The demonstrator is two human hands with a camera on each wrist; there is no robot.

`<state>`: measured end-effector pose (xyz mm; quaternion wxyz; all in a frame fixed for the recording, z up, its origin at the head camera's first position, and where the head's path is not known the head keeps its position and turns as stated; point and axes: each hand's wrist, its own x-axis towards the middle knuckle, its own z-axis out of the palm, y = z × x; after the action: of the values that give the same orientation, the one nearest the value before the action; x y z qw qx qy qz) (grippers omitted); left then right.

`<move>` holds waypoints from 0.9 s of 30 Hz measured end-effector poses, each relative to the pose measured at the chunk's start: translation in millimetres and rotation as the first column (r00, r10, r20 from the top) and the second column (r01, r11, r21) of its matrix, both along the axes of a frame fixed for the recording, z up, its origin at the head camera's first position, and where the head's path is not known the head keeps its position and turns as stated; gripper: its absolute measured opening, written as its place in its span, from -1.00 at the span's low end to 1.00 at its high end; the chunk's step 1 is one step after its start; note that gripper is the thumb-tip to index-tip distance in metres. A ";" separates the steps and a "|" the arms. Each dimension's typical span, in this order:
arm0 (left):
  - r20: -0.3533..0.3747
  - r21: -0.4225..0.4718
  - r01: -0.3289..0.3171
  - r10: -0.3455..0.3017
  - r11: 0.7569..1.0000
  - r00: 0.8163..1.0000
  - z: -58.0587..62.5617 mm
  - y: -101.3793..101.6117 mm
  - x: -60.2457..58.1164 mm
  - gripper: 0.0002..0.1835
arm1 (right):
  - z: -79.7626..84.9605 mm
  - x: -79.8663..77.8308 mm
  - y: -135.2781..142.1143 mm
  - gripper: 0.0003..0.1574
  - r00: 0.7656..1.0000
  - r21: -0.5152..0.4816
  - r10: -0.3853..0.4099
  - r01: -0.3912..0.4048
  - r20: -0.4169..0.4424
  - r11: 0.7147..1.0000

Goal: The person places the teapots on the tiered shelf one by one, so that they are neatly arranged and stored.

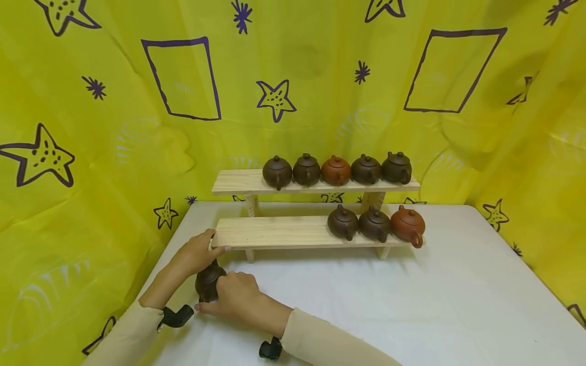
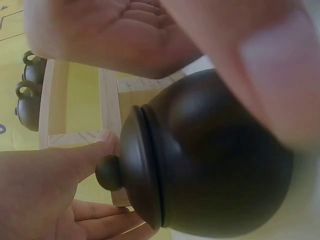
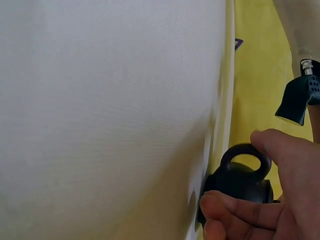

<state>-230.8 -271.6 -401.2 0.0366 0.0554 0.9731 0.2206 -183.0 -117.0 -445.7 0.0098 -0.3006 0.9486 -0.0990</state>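
A dark brown teapot (image 1: 208, 282) is at the table's left side, below the shelf's left end. My right hand (image 1: 242, 297) holds it, thumb at its loop handle (image 3: 245, 148) and fingers against its body in the right wrist view. The teapot's lid (image 2: 140, 165) is on, its knob turned toward the shelf in the left wrist view. My left hand (image 1: 194, 254) grips the left end of the lower board of the two-tier wooden shelf (image 1: 270, 231). Its thumb (image 2: 97, 147) lies along the board's front; the fingers reach past the end.
Several dark teapots (image 1: 276, 173) and a reddish-brown one (image 1: 336, 171) line the upper board. Two dark teapots (image 1: 342, 223) and a reddish-brown one (image 1: 407, 225) occupy the lower board's right part. A white cloth (image 1: 366, 305) covers the table; a yellow curtain (image 1: 320, 51) surrounds it.
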 end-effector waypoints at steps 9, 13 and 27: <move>0.016 0.015 -0.001 0.001 1.000 1.000 -1.8 -1.1 -1.0 -0.17 | 5.8 -8.6 22.2 -0.55 0.990 -0.108 0.037 -0.022 0.139 0.994; 0.003 0.010 0.011 -0.011 1.000 1.000 -2.1 -1.1 -1.2 -0.18 | 8.1 -13.5 26.8 -0.69 0.986 -0.100 0.050 -0.035 0.158 0.994; 0.012 -0.008 -0.001 0.001 1.000 1.000 -1.3 -0.1 -2.1 -0.15 | 1.6 -9.7 20.0 -0.59 0.998 0.020 0.057 -0.056 -0.034 0.998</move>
<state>-232.9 -271.8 -402.4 0.0424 0.0535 0.9738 0.2171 -192.6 -97.0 -444.1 -0.0012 -0.3289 0.9406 -0.0844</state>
